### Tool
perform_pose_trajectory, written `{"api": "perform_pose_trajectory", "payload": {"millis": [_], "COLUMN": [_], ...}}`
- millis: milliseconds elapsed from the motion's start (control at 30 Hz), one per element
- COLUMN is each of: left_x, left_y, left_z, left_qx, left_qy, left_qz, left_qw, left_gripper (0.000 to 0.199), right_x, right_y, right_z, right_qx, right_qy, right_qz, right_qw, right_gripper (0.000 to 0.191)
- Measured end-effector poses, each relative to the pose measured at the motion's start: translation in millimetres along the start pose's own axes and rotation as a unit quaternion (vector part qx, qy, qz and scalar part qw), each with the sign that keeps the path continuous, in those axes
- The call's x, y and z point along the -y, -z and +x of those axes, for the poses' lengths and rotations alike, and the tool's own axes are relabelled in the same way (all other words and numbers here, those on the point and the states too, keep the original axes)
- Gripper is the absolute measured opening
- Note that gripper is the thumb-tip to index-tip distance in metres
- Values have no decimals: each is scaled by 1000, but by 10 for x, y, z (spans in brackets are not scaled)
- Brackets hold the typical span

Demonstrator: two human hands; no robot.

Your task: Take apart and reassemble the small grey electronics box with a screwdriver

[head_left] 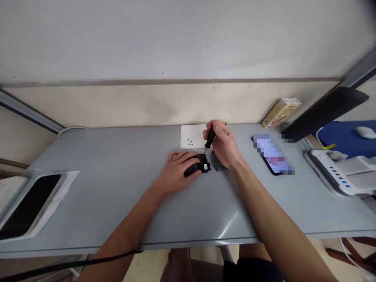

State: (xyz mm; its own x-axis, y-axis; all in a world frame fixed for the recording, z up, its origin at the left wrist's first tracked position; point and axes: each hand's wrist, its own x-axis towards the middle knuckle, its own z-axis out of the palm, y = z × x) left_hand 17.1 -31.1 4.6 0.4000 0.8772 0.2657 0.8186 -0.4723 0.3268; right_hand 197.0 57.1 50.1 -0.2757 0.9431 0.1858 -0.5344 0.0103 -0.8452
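Observation:
Under my left hand (pixel 180 169) is a small black device (pixel 191 167) with a bit of green circuit board and a white label showing; its exact kind cannot be made out. My fingers and thumb grip it from the left against the table. My right hand (pixel 221 143) is closed around a black-handled screwdriver (pixel 210 138), tilted, with its shaft pointing down into the device's right part. A dark grey flat piece (pixel 217 161) lies beside the device, partly covered by my right hand. Behind, several tiny dark screws (pixel 190 141) rest on a white paper (pixel 185 131).
A phone with a lit screen (pixel 272 154) lies to the right, near a power strip (pixel 330 172) and a small yellow box (pixel 280 112). At the far left, a dark-screened tablet-like device (pixel 31 205) sits on white paper. A black cable (pixel 73 264) crosses below the table's front edge.

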Motion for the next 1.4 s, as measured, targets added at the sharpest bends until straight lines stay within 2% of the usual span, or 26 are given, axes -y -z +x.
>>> {"api": "perform_pose_trajectory", "payload": {"millis": [200,300,433,533,767,1067,1400], "left_x": [9,11,6,2,5,5,6], "left_y": [-3,-6,-2,3,11,-4,9], "left_z": [-1,3,6,4,2,0,-1], "left_qx": [0,-1,-2,-4,1,-2,-1], "left_qy": [-3,-4,-5,-3,-6,-4,-8], "left_qz": [6,4,1,2,4,10,9], "left_qw": [1000,1000,1000,1000,1000,1000,1000], "left_gripper": [26,26,26,25,25,25,26], "right_x": [-77,-82,-23,-5,-82,-9,-86], "right_y": [23,26,21,34,53,26,76], "right_z": [20,43,39,23,37,42,62], "right_qx": [-27,-43,-16,-7,-41,-9,-48], "right_qy": [12,12,-29,-33,5,-31,7], "right_qz": [-13,-21,21,41,-25,35,-13], "right_qw": [999,999,999,999,999,999,999], "right_gripper": [53,52,42,34,54,39,54]}}
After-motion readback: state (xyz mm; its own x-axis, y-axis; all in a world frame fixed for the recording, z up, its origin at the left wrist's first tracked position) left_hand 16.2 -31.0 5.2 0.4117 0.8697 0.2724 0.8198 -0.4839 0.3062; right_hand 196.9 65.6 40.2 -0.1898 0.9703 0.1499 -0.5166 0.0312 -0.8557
